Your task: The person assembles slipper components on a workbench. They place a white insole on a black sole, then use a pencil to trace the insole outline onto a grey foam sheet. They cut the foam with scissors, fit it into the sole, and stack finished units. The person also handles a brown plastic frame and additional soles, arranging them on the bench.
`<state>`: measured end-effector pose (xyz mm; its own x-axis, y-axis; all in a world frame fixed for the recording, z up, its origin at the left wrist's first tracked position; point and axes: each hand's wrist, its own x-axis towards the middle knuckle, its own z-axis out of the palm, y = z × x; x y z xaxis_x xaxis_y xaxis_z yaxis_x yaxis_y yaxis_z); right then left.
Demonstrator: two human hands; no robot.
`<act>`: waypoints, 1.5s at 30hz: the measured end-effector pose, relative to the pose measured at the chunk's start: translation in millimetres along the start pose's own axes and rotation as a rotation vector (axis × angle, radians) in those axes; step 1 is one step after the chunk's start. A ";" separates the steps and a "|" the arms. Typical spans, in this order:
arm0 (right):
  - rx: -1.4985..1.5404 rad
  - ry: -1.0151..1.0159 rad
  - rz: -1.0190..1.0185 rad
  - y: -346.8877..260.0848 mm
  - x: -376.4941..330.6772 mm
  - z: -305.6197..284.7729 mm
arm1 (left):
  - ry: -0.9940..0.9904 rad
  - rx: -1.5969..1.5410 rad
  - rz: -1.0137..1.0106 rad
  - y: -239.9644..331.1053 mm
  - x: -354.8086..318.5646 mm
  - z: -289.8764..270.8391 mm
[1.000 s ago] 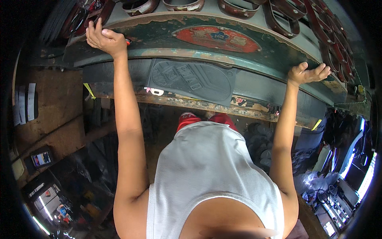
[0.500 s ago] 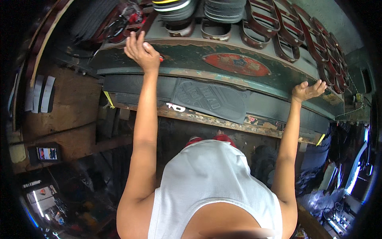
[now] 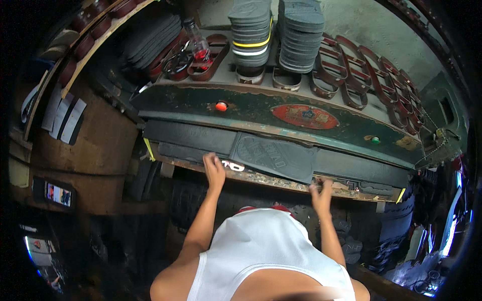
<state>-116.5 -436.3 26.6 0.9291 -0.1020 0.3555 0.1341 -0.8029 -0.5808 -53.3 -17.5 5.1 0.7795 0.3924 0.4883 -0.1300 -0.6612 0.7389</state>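
My left hand (image 3: pixel 215 171) is at the front edge of a narrow worn board (image 3: pixel 266 181), fingers stretched out. It is beside a white cut-out piece (image 3: pixel 233 166) and the grey rubber sheets. My right hand (image 3: pixel 322 194) is at the same edge further right, thumb and fingers apart, close to the corner of a dark grey embossed rubber sheet (image 3: pixel 275 156). That sheet lies slanted over longer grey rubber strips (image 3: pixel 361 168). Behind it spans a green machine beam (image 3: pixel 241 106) with a red button (image 3: pixel 221 106), a green button (image 3: pixel 375 140) and a red oval plate (image 3: pixel 305 116).
On top of the beam stand two tall stacks of grey soles (image 3: pixel 301 37) and several dark red sole-shaped metal frames (image 3: pixel 359 75). A glass bottle (image 3: pixel 197 42) stands at the left. A phone (image 3: pixel 57 194) is propped far left, below hanging pale strips (image 3: pixel 65 118).
Both hands have left the buttons on the green beam and come down and inward to the board's front edge. The view has tilted, showing more of the beam's top.
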 end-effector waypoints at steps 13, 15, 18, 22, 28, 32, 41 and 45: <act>-0.248 -0.121 0.011 -3.9 -17.0 16.4 | -0.146 0.280 0.266 -20.7 -22.1 4.4; -0.212 -0.095 -0.015 -1.8 -17.2 16.9 | -0.165 0.290 0.252 -20.1 -22.9 2.9; -0.237 -0.114 -0.005 0.3 -17.2 18.4 | -0.231 0.277 0.239 -19.4 -22.6 -0.6; -0.264 -0.124 0.013 1.2 -19.0 20.3 | -0.417 0.329 0.260 -18.5 -17.8 -8.9; -0.342 -0.184 0.060 6.1 -19.7 25.8 | -0.539 0.325 0.259 -24.5 -13.7 -15.2; -0.342 -0.217 0.063 8.9 -18.8 28.0 | -0.583 0.349 0.240 -29.3 -14.8 -14.3; -0.461 -0.263 0.036 7.9 -19.6 30.1 | -0.614 0.379 0.206 -31.6 -12.8 -11.3; -0.428 -0.302 0.070 2.2 -19.8 24.5 | -0.640 0.405 0.200 -28.1 -10.8 -13.3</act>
<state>-126.2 -421.6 0.4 0.9972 -0.0410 0.0628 -0.0261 -0.9746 -0.2225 -66.3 5.3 -14.8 0.9825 -0.1218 0.1408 -0.1671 -0.9105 0.3783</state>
